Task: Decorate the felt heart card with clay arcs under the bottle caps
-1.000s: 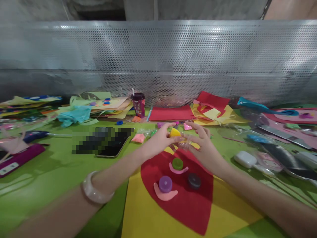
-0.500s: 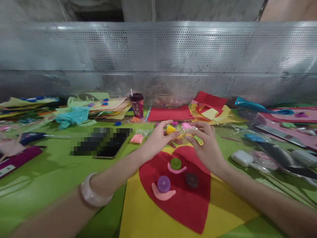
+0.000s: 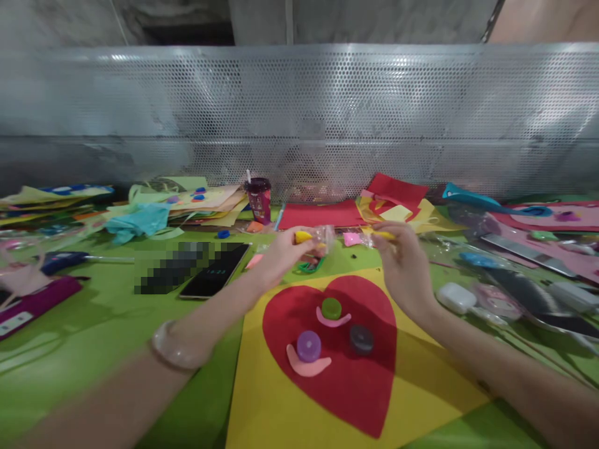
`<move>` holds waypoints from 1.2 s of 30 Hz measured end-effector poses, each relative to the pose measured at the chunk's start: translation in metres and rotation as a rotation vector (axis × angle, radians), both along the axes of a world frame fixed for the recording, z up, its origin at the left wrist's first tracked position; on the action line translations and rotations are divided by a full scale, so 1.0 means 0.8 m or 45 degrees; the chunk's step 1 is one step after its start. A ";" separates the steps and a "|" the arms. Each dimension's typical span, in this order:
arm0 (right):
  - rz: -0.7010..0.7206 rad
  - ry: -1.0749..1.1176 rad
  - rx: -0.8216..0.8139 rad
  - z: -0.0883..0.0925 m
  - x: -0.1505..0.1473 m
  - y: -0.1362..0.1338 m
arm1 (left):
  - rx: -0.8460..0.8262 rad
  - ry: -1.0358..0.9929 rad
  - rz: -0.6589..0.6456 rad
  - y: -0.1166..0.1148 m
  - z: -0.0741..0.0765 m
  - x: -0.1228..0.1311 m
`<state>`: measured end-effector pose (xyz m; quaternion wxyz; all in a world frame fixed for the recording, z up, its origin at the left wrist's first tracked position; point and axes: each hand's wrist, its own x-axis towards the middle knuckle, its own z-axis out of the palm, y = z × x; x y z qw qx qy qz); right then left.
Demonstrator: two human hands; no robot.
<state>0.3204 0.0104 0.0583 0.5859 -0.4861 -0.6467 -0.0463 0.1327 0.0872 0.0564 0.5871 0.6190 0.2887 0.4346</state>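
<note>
Head view, my left hand (image 3: 281, 252) raised over the green tabletop (image 3: 93, 324), fingers pinched on a yellow cap (image 3: 302, 237) and clear plastic bag (image 3: 324, 236), my right hand (image 3: 405, 262) apart, pinching a yellow strip (image 3: 384, 235), above the red felt heart (image 3: 337, 355).

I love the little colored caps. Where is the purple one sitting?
The purple cap sits on the red heart, lower left of the green cap and left of the dark cap, atop a pink crescent.
</note>
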 end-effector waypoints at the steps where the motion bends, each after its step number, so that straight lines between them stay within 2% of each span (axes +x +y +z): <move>1: -0.012 0.086 -0.035 0.002 0.003 0.002 | -0.021 -0.030 0.014 0.005 0.001 -0.004; 4: 0.047 0.241 -0.231 0.003 0.007 0.008 | -0.087 -0.065 -0.021 0.009 0.004 -0.008; 9: 0.334 0.333 -0.485 -0.009 -0.008 0.009 | -0.128 0.005 -0.175 -0.017 0.002 0.005; 14: 0.480 0.445 -0.547 -0.009 -0.016 0.001 | -0.058 0.090 -0.217 -0.028 -0.002 0.012; 21: 0.523 0.574 -0.625 -0.007 -0.019 -0.003 | 0.203 0.330 -0.186 -0.005 -0.005 -0.002; 27: 0.567 0.537 -0.669 -0.005 -0.022 -0.006 | 0.368 0.417 -0.298 0.004 0.007 -0.015; 36: 0.673 0.336 -0.664 -0.008 -0.024 -0.012 | 0.574 0.342 -0.099 -0.009 0.009 -0.003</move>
